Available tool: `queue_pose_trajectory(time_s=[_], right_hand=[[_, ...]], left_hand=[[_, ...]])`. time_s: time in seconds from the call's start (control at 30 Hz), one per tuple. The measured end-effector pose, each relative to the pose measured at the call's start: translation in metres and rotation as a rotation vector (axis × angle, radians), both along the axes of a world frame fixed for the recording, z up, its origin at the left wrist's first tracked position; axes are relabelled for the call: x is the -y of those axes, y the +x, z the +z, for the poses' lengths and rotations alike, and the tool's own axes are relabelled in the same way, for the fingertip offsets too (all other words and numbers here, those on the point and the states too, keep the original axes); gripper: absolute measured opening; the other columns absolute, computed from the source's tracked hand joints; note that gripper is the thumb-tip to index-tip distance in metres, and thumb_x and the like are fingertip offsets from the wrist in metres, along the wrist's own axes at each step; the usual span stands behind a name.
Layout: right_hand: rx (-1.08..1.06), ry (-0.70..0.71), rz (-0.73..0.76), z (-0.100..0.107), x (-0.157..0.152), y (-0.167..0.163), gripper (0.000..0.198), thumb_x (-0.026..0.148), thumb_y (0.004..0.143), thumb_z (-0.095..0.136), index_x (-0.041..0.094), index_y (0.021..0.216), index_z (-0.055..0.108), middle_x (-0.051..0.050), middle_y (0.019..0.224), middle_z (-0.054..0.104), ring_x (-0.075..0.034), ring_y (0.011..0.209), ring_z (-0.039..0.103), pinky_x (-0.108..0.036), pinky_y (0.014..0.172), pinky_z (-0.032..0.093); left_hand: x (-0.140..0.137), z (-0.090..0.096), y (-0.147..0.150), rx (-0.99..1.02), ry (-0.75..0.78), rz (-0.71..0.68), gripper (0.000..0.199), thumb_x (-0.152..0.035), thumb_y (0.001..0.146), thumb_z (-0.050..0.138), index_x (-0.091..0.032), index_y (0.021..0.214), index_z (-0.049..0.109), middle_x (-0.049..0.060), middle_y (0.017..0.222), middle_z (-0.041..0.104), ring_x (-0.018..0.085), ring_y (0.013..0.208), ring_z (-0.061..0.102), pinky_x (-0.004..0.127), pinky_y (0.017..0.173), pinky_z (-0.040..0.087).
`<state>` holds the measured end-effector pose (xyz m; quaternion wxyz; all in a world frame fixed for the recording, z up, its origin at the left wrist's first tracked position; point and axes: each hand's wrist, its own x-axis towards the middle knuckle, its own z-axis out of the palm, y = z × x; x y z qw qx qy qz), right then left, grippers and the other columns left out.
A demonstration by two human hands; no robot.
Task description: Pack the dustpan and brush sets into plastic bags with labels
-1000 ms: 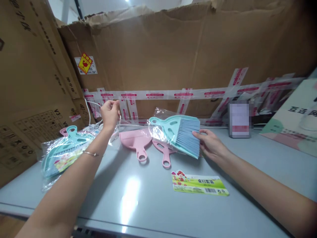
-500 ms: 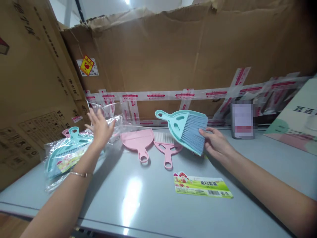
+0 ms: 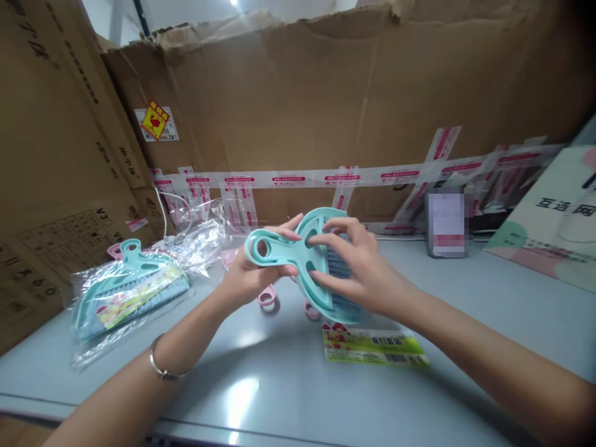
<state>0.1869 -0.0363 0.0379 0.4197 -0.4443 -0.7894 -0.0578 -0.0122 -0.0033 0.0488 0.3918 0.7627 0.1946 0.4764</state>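
A mint-green hand brush (image 3: 302, 253) lies nested in a matching mint dustpan (image 3: 343, 318), held up above the table. My left hand (image 3: 242, 276) grips the pair near the handles, thumb and fingers on either side. The fingertips of my right hand (image 3: 367, 267) press at the two oval holes of the brush, over its blue-grey bristles. Behind and below, mostly hidden, are a pink dustpan (image 3: 267, 296) and a pink brush (image 3: 312, 310), with only their handle ends showing clearly. A printed green card (image 3: 376, 345) lies in front on the table.
At left, a clear bag holds another mint brush-and-dustpan set (image 3: 133, 264), with pink showing behind. Crumpled clear plastic (image 3: 205, 239) sits behind it. Cardboard boxes (image 3: 279, 105) wall the back and left. A phone (image 3: 447, 223) and a printed board (image 3: 554, 217) stand at right.
My left hand has come from the plastic bags at left to the mint set's handles. The set has moved slightly left, and my right hand has shifted from the bristle edge onto the brush's face.
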Motion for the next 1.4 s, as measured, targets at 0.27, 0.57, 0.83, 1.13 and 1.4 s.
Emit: queue_pose_trajectory(time_s=[0.27,0.57,0.83,1.13,1.4], right_hand=[[-0.033,0.245,-0.131,0.035,-0.013,0.006,0.014,0.016,0.075,0.054,0.021,0.088,0.052,-0.007,0.094,0.044,-0.024,0.089,0.047,-0.04,0.077,0.042],[0.544,-0.18,0.047,-0.034,-0.074,0.022,0.023,0.008,0.078,0.051,0.02,0.091,0.065,-0.009,0.099,0.06,-0.018,0.079,0.055,-0.03,0.069,0.037],[0.437,-0.315,0.077,-0.051,-0.072,0.035,0.035,0.006,0.079,0.045,0.022,0.105,0.063,-0.009,0.106,0.063,-0.02,0.095,0.058,-0.029,0.076,0.041],[0.291,-1.018,-0.03,-0.029,0.006,0.07,0.041,0.045,0.053,0.074,0.024,0.084,0.057,-0.001,0.089,0.06,-0.021,0.08,0.054,-0.029,0.065,0.041],[0.331,-1.202,0.059,-0.041,0.009,0.074,0.017,0.036,0.064,0.062,0.022,0.07,0.054,-0.002,0.084,0.054,-0.02,0.082,0.051,-0.029,0.072,0.039]], left_hand=[[-0.013,0.006,-0.03,0.153,0.411,0.555,0.015,-0.032,0.077,0.064,-0.023,0.086,0.055,0.005,0.109,0.065,0.023,0.111,0.056,0.045,0.095,0.044],[-0.056,-0.045,-0.056,-0.583,0.61,0.619,0.013,-0.008,0.069,0.054,-0.02,0.074,0.052,0.007,0.106,0.067,0.023,0.101,0.06,0.054,0.106,0.024],[-0.058,-0.069,-0.047,-0.902,0.541,0.444,0.024,-0.007,0.072,0.045,-0.02,0.089,0.056,0.008,0.109,0.065,0.023,0.105,0.057,0.056,0.103,0.026],[-0.058,-0.065,-0.044,-0.909,0.531,0.439,0.024,-0.007,0.073,0.042,-0.021,0.088,0.054,0.006,0.106,0.064,0.022,0.104,0.056,0.052,0.104,0.025],[-0.057,-0.061,-0.043,-0.778,0.581,0.499,0.038,-0.001,0.063,0.038,-0.021,0.089,0.056,0.005,0.101,0.066,0.021,0.098,0.057,0.041,0.092,0.037]])
